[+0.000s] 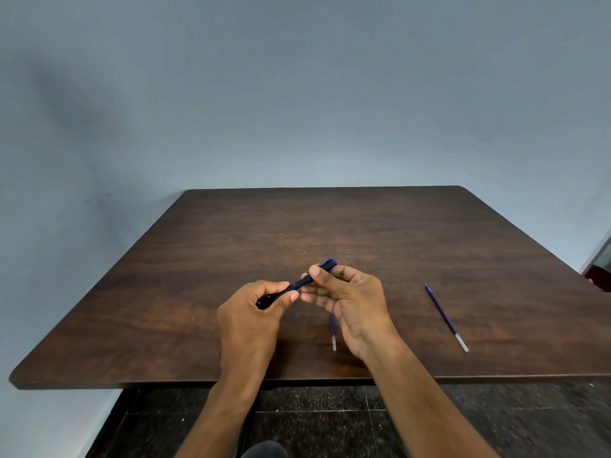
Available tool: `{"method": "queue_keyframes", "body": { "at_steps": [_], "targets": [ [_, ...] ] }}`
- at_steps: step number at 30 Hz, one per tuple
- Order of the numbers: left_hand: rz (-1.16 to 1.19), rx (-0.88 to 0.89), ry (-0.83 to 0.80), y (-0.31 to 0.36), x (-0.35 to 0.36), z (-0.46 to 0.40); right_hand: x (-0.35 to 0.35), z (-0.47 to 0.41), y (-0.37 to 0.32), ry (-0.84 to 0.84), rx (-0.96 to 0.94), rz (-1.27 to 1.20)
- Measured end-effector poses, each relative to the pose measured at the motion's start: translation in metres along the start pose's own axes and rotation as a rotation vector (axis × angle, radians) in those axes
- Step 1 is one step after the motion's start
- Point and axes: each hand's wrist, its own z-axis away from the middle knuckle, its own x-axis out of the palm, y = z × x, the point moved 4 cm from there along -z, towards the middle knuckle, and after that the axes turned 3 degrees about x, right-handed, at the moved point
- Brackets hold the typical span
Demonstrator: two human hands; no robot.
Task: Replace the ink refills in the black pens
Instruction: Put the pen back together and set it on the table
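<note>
Both hands meet above the middle of the dark wooden table (231, 259), sharing one black pen (302, 283) that runs slantwise between them, clear of the tabletop. Curled into a loose fist, the left hand (253, 312) grips the pen's lower end, thumb and forefinger closed on the barrel. At the upper end the right hand (350, 302) pinches the pen between thumb and fingertips, where a bit of blue shows at the tip past the fingers. One blue ink refill (446, 317) lies flat on the table well to the right of the hands, its clear end toward the near edge. A second refill (333, 335) lies just under the right palm, partly hidden by it.
</note>
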Motion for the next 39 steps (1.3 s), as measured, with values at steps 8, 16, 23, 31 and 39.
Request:
{"method": "queue_keyframes", "body": {
  "at_steps": [8, 16, 23, 31, 39],
  "targets": [
    [-0.03, 0.025, 0.003, 0.008, 0.007, 0.0, -0.001, 0.001, 0.004, 0.006, -0.025, 0.045],
    [0.011, 0.035, 0.035, 0.01, 0.007, 0.003, 0.002, 0.001, 0.009, 0.039, -0.057, 0.092],
    [0.019, 0.055, 0.072, 0.013, 0.007, 0.005, 0.004, 0.0, 0.01, 0.033, -0.057, 0.096],
    [0.012, 0.065, 0.079, 0.014, 0.008, 0.007, 0.004, 0.0, 0.012, 0.022, -0.071, 0.109],
    [-0.002, 0.094, 0.081, 0.015, 0.008, 0.009, 0.002, 0.0, 0.017, 0.038, -0.054, 0.099]
  ]
}}
